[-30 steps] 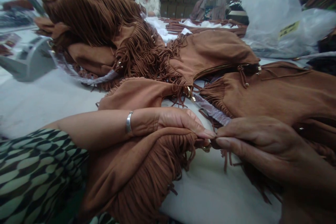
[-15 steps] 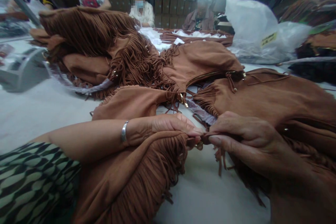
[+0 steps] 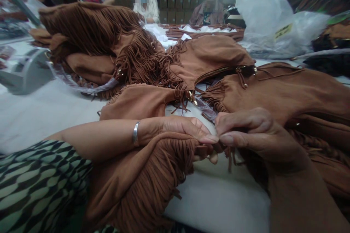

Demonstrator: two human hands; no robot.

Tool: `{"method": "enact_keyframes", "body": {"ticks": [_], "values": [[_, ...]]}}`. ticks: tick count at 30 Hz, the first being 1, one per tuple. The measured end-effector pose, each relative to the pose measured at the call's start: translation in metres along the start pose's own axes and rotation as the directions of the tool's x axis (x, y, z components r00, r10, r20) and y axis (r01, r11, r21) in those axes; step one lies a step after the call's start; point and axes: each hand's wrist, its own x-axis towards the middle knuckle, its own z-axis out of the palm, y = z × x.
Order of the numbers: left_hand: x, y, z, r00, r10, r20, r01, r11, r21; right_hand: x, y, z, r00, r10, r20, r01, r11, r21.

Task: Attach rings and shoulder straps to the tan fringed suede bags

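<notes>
A brown fringed suede bag [image 3: 120,174] lies under my left forearm, its fringe hanging over the white table [image 3: 207,196]. With thumb and fingers pinched, my left hand [image 3: 188,129] holds the end of this bag, near a small metal fitting. My right hand [image 3: 248,131] pinches a brown strap piece right beside the left fingertips; the thumbs nearly touch. The piece between the fingers is mostly hidden. Just beyond the hands lie another brown bag [image 3: 136,100] and a larger one [image 3: 273,94] at the right.
More fringed bags [image 3: 90,29] are heaped at the back left, beside a grey device [image 3: 30,69]. Another bag [image 3: 210,56] lies at centre. A clear plastic bag [image 3: 265,25] stands back right. Several people sit or stand across the table, before stacked cartons [image 3: 175,0].
My two hands have come closer together, and the strap piece showing between them is shorter. My left hand has shifted slightly right. The whole view has shifted a little.
</notes>
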Motion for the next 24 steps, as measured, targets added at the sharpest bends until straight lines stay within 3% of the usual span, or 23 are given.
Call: {"method": "enact_keyframes", "body": {"ticks": [4,6,8,10,12,15,17,20,24], "values": [[-0.001,0.008,-0.002,0.982,0.126,-0.138,-0.114,0.989,0.090,-0.001,0.009,-0.001,0.971,0.091,-0.220,-0.079,0.995,0.062],[-0.005,0.019,-0.003,0.958,0.155,-0.241,-0.089,0.961,0.262,0.000,0.012,-0.003,0.950,0.169,-0.264,-0.137,0.981,0.136],[-0.012,0.031,0.003,0.925,0.241,-0.293,-0.060,0.857,0.513,0.000,0.013,-0.004,0.931,0.241,-0.275,-0.186,0.960,0.210],[-0.021,0.040,0.017,0.871,0.406,-0.277,-0.049,0.633,0.773,0.001,0.011,-0.004,0.919,0.289,-0.268,-0.216,0.939,0.269],[-0.029,0.041,0.037,0.818,0.528,-0.227,0.073,0.296,0.953,0.001,0.005,-0.004,0.911,0.319,-0.263,-0.231,0.920,0.315],[-0.033,0.030,0.064,0.784,0.592,-0.188,0.376,-0.211,0.902,0.002,-0.005,-0.002,0.902,0.347,-0.258,-0.238,0.897,0.374],[-0.031,0.021,0.074,0.776,0.606,-0.172,0.489,-0.407,0.772,0.002,-0.011,0.000,0.899,0.350,-0.264,-0.228,0.887,0.400],[-0.026,0.011,0.080,0.749,0.645,-0.151,0.566,-0.505,0.651,0.000,-0.017,0.004,0.895,0.351,-0.274,-0.213,0.878,0.428],[-0.022,-0.003,0.082,0.660,0.736,-0.153,0.657,-0.467,0.591,0.000,-0.022,0.013,0.910,0.316,-0.267,-0.184,0.887,0.424]]}}
